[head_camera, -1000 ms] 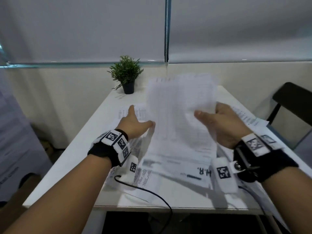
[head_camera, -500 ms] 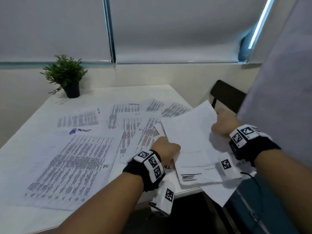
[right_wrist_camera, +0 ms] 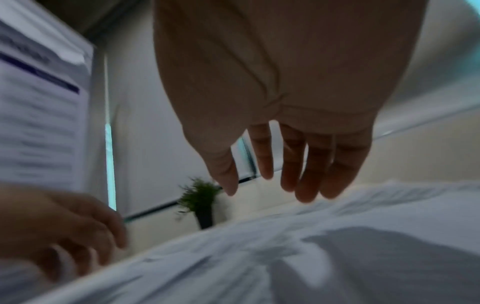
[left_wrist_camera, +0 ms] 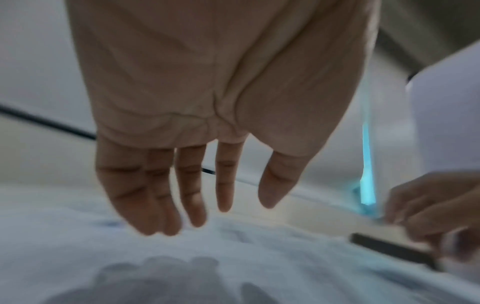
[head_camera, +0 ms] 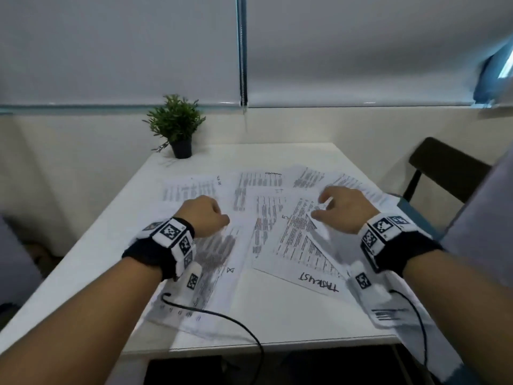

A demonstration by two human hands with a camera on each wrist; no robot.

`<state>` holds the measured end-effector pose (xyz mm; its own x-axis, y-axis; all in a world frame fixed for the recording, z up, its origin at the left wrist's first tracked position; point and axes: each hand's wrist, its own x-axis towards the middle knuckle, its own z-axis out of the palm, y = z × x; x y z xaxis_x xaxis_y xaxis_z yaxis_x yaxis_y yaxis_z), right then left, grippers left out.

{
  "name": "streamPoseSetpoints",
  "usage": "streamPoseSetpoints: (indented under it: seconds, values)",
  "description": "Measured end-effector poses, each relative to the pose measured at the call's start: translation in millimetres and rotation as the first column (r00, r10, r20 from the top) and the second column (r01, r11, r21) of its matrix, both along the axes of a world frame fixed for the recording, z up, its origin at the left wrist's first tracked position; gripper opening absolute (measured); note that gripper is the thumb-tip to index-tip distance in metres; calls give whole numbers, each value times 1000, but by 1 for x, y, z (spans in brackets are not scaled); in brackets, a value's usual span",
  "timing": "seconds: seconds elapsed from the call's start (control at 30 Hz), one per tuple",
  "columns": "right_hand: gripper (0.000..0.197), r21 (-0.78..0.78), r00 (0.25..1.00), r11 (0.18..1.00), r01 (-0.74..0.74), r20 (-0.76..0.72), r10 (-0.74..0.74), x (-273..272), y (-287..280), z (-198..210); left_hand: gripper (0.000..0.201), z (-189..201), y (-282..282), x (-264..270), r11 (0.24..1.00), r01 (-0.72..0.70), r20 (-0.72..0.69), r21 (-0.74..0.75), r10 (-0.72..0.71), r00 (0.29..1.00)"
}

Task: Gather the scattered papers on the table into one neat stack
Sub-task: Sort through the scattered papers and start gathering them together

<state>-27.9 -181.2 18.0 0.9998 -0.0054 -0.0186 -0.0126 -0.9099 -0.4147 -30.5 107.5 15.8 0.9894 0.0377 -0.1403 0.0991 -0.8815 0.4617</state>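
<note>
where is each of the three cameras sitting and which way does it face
Head: worn on the head, facing forward and down at the white table of scattered papers; both forearms, left hand and right hand show.
Left wrist: under the left wrist, looking along the palm at loosely extended fingers above the papers.
Right wrist: under the right wrist, looking along its fingers toward the potted plant.
Shared: each wrist view catches the other hand; head and right wrist views both show the plant.
</note>
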Motion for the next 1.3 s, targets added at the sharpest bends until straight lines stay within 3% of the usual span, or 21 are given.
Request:
streamPoseSetpoints:
  seconds: [0.07, 0.1, 0.17, 0.2, 0.3, 0.4, 0.63, 0.93, 1.1, 1.3]
  values:
    - [47, 28, 987, 991, -127, -96, 130, 1, 50, -2, 38, -5, 44, 1, 976, -58, -110, 210, 83, 991]
    - [50, 7, 973, 983, -184, -139, 183, -1, 73, -5, 60, -10, 62, 1, 959, -80, -162, 271, 127, 979]
    - [53, -26, 944, 961, -274, -199, 264, -3, 116, -11, 99, -21, 87, -5, 943, -105, -222, 317, 181, 958]
    - [50, -31, 933, 953, -302, -213, 289, -5, 135, -15, 106, -28, 93, -8, 937, -101, -231, 336, 186, 955]
    - [32, -98, 927, 938, -332, -221, 304, -8, 176, -29, 101, -42, 95, -14, 906, -97, -181, 411, 186, 966]
    - [27, -139, 920, 926, -350, -239, 312, -10, 193, -32, 93, -45, 93, -10, 906, -116, -160, 407, 196, 967]
    - [39, -103, 939, 946, -306, -195, 283, -8, 192, -38, 89, -45, 90, 1, 965, -168, -158, 203, 202, 967]
    - [48, 40, 944, 963, -268, -188, 271, -10, 172, -38, 106, -48, 84, 10, 941, -185, -157, 282, 236, 959]
    - [54, 117, 946, 957, -265, -159, 281, -20, 165, -42, 98, -48, 82, 11, 921, -187, -140, 342, 247, 959]
    - [57, 171, 944, 946, -276, -134, 300, -25, 154, -42, 97, -45, 87, 7, 930, -222, -131, 291, 269, 954]
